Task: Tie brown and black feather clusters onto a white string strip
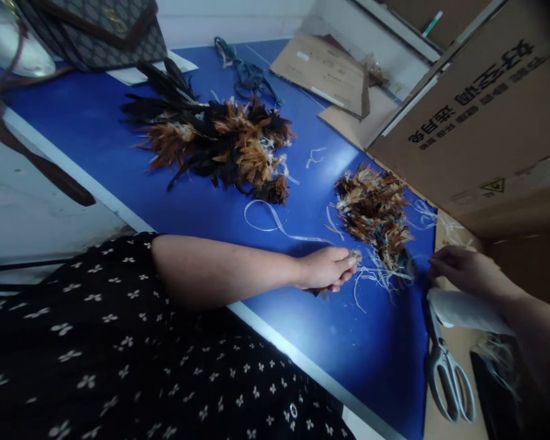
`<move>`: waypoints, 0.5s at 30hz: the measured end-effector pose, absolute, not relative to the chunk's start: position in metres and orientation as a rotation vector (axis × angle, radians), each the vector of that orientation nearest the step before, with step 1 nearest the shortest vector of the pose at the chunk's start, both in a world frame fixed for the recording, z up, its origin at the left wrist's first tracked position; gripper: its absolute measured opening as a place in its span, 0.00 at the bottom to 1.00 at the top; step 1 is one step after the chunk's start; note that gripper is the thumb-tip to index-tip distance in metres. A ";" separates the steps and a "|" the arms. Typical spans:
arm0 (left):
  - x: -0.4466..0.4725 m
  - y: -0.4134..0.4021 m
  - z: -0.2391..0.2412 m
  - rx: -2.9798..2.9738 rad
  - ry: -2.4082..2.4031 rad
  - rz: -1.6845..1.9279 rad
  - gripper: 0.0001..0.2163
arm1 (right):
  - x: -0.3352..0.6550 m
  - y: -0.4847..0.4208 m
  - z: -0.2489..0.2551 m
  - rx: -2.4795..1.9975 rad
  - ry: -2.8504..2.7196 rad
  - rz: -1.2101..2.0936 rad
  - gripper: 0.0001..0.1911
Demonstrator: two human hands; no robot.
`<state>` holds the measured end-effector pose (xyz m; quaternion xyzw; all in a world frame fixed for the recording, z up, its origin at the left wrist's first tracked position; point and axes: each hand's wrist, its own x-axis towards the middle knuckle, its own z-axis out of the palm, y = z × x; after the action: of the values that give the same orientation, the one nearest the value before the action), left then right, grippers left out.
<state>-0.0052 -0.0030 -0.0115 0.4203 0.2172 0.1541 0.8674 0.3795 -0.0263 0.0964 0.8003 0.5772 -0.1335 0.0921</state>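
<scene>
My left hand (327, 269) is closed around a small bunch of feathers (318, 292). Its pale quill ends stick out past my thumb, and brown tips show under the palm. Off to the right, the fingers of my right hand (462, 269) are pinched together at the table's right edge. A faint clear plastic strip (420, 259) runs to those fingertips. Between the hands lie loose clear strips (380, 275). Just beyond them is a pile of brown feather bunches (373, 208). A white roll (467, 310) lies under my right wrist, beside grey-handled scissors (449, 379).
A larger heap of black and brown feathers (224, 140) spreads over the blue table (201, 201). Behind it are a dark teal tangle (250, 76) and a patterned handbag (96, 30). Cardboard boxes (476, 134) border the right side, with a flat cardboard piece (323, 70) at the back.
</scene>
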 end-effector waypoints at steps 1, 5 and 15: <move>-0.005 -0.003 -0.011 0.887 0.453 0.326 0.15 | 0.369 -0.027 0.104 2.418 1.750 -0.447 0.22; -0.006 -0.002 -0.010 0.903 0.427 0.377 0.14 | 0.318 -0.024 0.135 2.536 1.933 -0.607 0.40; -0.005 -0.009 -0.015 1.267 0.346 0.435 0.14 | 0.159 0.013 0.181 2.478 2.578 -0.819 0.37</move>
<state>-0.0051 -0.0095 -0.0146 0.5840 0.1593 0.2007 0.7703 0.1594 0.0130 0.1806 0.6523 0.6785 -0.2155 -0.2603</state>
